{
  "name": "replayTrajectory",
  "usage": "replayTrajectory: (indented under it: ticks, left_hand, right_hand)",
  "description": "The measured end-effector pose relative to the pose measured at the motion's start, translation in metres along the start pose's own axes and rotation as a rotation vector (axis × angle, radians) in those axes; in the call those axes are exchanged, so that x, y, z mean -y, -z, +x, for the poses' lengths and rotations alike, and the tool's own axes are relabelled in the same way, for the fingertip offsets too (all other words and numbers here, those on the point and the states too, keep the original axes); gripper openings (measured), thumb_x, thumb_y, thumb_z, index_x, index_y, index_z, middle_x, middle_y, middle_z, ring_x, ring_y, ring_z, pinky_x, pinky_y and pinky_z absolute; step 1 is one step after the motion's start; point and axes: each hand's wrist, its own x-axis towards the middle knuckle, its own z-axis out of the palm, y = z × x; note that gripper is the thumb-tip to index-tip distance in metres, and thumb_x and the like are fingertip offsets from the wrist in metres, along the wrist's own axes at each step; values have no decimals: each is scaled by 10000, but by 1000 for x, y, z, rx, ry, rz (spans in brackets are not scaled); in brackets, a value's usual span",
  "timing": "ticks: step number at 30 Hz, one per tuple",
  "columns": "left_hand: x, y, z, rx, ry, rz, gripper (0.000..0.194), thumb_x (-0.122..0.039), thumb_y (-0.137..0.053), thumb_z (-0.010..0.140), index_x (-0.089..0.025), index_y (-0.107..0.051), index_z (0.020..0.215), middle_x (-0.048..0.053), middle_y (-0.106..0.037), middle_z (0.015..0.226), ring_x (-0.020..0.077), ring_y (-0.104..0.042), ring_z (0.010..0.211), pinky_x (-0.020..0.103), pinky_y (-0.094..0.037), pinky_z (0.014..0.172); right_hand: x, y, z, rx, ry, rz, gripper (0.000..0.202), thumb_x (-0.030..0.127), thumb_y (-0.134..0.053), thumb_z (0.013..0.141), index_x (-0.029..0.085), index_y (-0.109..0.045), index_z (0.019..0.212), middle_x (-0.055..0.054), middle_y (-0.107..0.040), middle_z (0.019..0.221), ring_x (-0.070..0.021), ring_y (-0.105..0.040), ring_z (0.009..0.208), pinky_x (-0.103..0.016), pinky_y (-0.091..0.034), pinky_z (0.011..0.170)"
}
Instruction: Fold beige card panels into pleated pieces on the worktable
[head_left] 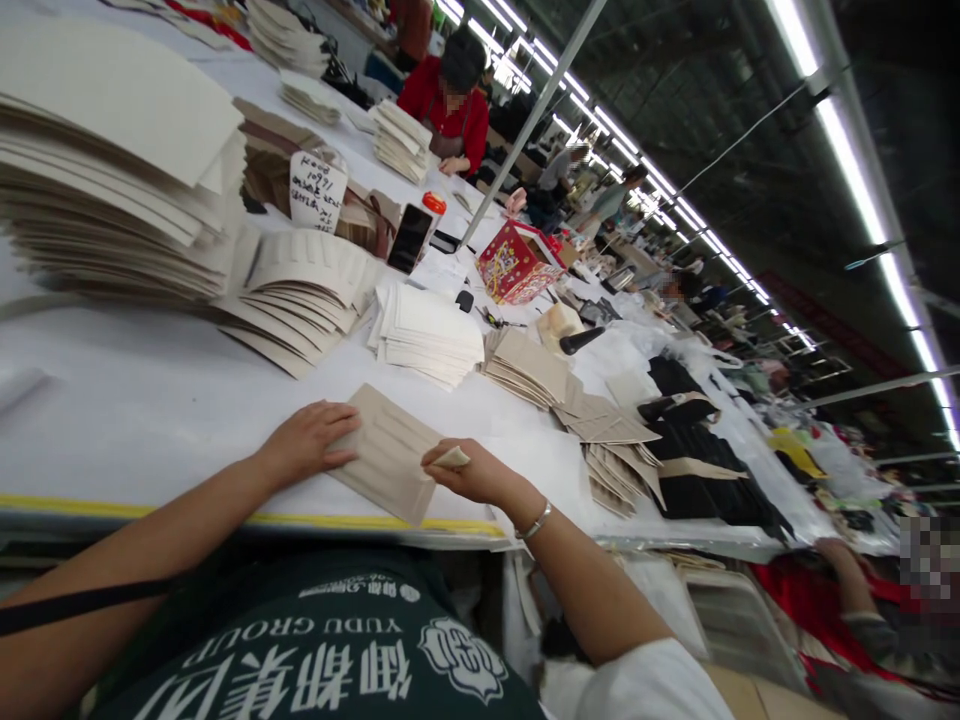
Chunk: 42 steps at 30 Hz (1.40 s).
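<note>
A beige flat panel (388,455) with raised parallel ridges lies tilted on the white table in front of me. My left hand (309,442) rests on the panel's left edge with its fingers spread. At the right side of the panel, my right hand (466,470) is closed around a small pale piece (452,458), whose tip shows above the fingers. Just beyond the panel sits a stack of white sheets (426,332), with a fanned pile of ridged beige panels (300,285) to its left and beige pieces (527,366) to its right.
A tall stack of cream sheets (112,160) stands at the left. Farther back are a phone (409,238), a red box (519,262) and a person in red (457,110). Black pieces (701,450) lie at the right. The table's yellow-lined edge (300,521) runs before me.
</note>
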Motion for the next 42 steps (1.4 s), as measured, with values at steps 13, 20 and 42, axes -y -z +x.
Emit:
replayTrajectory:
  ticks: [13,20,42]
  left_hand:
    - [3,7,-20,53,48,62,414,-315,-417,884,-257,-493,1286,54,-469,1396,293,-372,1292,518,-176,1056]
    - [1,5,-17,60,65,90,401,-334,-418,889,-261,-491,1277,50,-480,1387,279,-367,1283,516,-170,1053]
    - [0,7,-15,115,144,79,468,-440,-517,820,-311,-505,1269,54,-454,1409,288,-360,1310,525,-187,1074]
  right_hand:
    - [-16,-12,-6,-168,-138,65,140,199,-546,844,180,-663,920,-47,-668,874,-149,-617,820,-280,-484,779]
    - [13,-33,39,-236,-7,135,175,253,-527,872,182,-645,979,-69,-666,943,-153,-612,880,-288,-476,826]
    - [32,-20,86,-25,132,-128,127,204,-528,872,180,-653,874,-36,-661,853,-141,-574,805,-247,-414,759]
